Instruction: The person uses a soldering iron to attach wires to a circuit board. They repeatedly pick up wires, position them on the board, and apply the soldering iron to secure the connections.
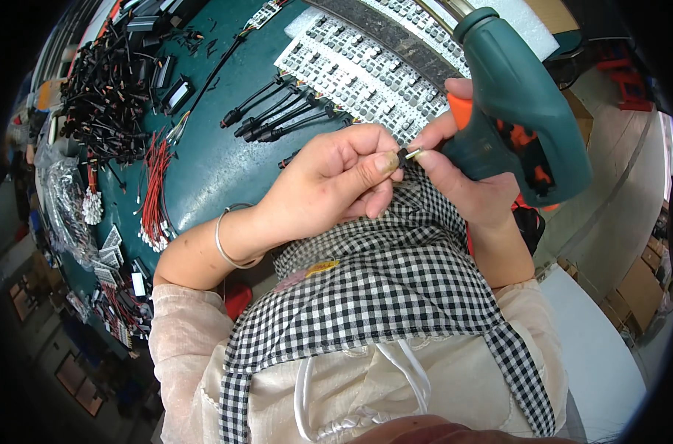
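Observation:
My left hand (335, 176) pinches a small black connector (403, 155) between thumb and fingertips, just above my checked apron (381, 274). My right hand (466, 174) grips a dark green glue gun (525, 111) with an orange trigger, one finger resting on that trigger. The gun's metal nozzle (416, 153) touches the connector's end. A thin bangle (225, 248) circles my left wrist. Both hands meet over the near edge of the green table (218, 163).
Black cable leads (285, 111) lie beyond my hands next to white strips of small components (366, 66). Red wires (155, 185) and a heap of black cables (103, 89) cover the table's left part. Cardboard boxes (640, 288) stand on the floor to the right.

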{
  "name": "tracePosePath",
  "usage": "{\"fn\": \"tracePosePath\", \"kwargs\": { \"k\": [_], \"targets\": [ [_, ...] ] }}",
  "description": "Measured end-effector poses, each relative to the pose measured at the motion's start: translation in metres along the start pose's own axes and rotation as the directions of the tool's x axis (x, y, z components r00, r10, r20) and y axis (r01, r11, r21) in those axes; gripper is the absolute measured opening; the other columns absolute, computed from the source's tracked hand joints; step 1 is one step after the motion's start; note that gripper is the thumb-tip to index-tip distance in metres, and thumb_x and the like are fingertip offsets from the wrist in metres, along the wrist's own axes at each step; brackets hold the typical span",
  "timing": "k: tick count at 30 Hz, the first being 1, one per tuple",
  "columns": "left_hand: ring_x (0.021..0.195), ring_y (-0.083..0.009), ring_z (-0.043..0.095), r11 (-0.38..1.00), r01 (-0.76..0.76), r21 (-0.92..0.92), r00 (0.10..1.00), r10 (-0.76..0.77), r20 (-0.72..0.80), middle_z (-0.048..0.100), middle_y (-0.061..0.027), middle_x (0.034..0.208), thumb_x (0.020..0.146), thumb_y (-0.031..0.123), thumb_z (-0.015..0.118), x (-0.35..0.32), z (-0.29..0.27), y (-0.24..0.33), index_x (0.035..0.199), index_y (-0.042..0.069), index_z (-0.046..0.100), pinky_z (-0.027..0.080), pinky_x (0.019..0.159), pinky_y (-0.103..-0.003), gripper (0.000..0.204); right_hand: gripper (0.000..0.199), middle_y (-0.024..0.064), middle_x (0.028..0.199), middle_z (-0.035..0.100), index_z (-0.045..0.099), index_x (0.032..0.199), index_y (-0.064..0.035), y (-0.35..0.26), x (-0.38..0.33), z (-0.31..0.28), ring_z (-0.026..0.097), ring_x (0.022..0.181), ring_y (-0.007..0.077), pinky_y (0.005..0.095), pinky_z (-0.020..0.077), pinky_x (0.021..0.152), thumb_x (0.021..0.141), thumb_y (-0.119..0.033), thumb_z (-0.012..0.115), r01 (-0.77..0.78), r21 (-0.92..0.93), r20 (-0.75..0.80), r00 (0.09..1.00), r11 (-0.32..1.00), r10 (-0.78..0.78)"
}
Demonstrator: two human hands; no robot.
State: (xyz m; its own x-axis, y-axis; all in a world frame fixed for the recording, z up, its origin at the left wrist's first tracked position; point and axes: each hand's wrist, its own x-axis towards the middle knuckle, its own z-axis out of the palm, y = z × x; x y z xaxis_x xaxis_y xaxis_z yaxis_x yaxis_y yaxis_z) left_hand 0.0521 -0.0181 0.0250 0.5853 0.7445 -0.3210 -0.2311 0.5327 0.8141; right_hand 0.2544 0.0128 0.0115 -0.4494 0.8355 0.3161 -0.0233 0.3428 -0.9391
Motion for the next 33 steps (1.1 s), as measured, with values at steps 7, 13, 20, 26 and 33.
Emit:
{"fn": "tracePosePath", "kwargs": {
  "k": [7,13,20,26,33],
  "targets": [
    [0.058,-0.0038,0.048,0.927,-0.222,0.301,0.963,0.257,-0.084,0.055,-0.0017,0.073,0.096,0.014,0.054,-0.002,0.002,-0.011,0.095,0.001,0.047,0.037,0.053,-0.016,0.014,0.061,0.0089,0.083,0.059,0.034,0.129,0.0064,-0.001,-0.002,0.006,0.058,0.078,0.0139,0.0257,0.0482,0.073,0.075,0.01,0.062,-0.053,0.071,-0.052,0.997,0.996,0.056],
    [0.056,-0.0055,0.055,0.85,-0.267,0.455,0.874,0.412,-0.257,0.06,-0.0032,0.069,0.088,0.008,0.064,-0.005,0.006,-0.016,0.086,0.001,0.052,0.043,0.051,-0.019,0.014,0.059,0.006,0.083,0.058,0.034,0.129,0.0043,-0.008,-0.008,0.014,0.055,0.078,0.012,0.0252,0.0455,0.073,0.077,0.009,0.061,-0.006,-0.16,-0.011,1.0,0.987,0.004],
    [0.059,-0.0063,0.057,0.614,-0.369,0.697,0.766,0.626,-0.145,0.058,-0.004,0.072,0.087,0.004,0.065,-0.004,0.006,-0.017,0.085,-0.003,0.052,0.044,0.049,-0.018,0.015,0.057,0.0074,0.086,0.059,0.035,0.129,0.0047,-0.012,-0.008,0.015,0.056,0.08,0.0118,0.0246,0.0459,0.074,0.079,0.008,0.061,-0.074,-0.119,-0.016,0.997,0.99,0.073],
    [0.055,-0.0115,0.057,0.421,-0.372,0.827,0.703,0.71,-0.044,0.059,-0.0071,0.068,0.08,0.003,0.072,0.0,0.002,-0.013,0.08,-0.004,0.059,0.043,0.048,-0.022,0.015,0.059,0.0094,0.087,0.058,0.034,0.13,0.0051,-0.005,-0.009,0.019,0.056,0.078,0.0124,0.0252,0.0471,0.073,0.077,0.011,0.059,-0.123,0.117,-0.121,0.983,0.985,0.137],
    [0.053,-0.015,0.057,0.333,-0.337,0.88,0.688,0.726,-0.011,0.06,-0.0083,0.067,0.075,0.001,0.074,0.002,0.0,-0.015,0.079,-0.004,0.06,0.043,0.048,-0.023,0.015,0.06,0.0097,0.087,0.058,0.034,0.131,0.0051,-0.002,-0.009,0.019,0.056,0.078,0.0117,0.0247,0.0471,0.072,0.076,0.011,0.059,-0.14,0.117,-0.13,0.979,0.983,0.155]
  ]
}}
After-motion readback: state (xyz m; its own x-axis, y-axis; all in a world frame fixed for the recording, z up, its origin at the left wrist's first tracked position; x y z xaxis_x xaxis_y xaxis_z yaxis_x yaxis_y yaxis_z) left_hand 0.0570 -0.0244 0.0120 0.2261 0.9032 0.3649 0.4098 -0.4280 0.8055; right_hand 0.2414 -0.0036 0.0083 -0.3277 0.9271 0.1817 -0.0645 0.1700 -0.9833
